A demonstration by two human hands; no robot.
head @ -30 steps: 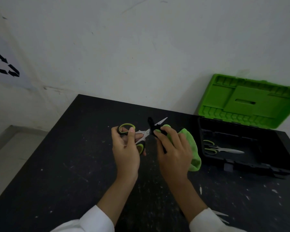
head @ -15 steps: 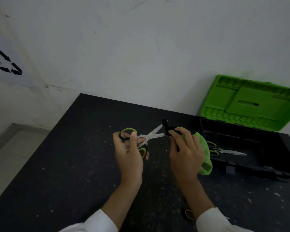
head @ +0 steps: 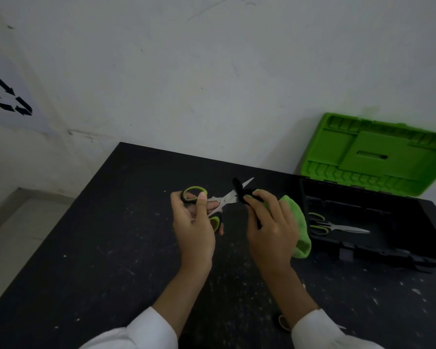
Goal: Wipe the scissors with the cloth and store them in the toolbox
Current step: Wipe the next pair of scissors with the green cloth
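Observation:
My left hand (head: 194,222) grips the green-and-black handles of a pair of scissors (head: 224,199), held above the black table with the blades spread and pointing up to the right. My right hand (head: 269,222) holds a green cloth (head: 298,222), whose dark edge is pinched around one blade near the pivot. The other blade tip sticks out past the cloth. To the right stands the black toolbox (head: 378,253), its green lid (head: 378,157) open against the wall. A second pair of scissors (head: 337,226) lies inside it.
The black table (head: 98,248) is speckled with white flecks, and its left edge drops to a pale floor. A white wall stands close behind, with a recycling sign (head: 8,96) on the left. A small object (head: 281,322) lies by my right sleeve.
My right hand slid the cloth along the blade, out to the right and back toward the pivot. The left hand kept its grip on the handles. The view shifted slightly.

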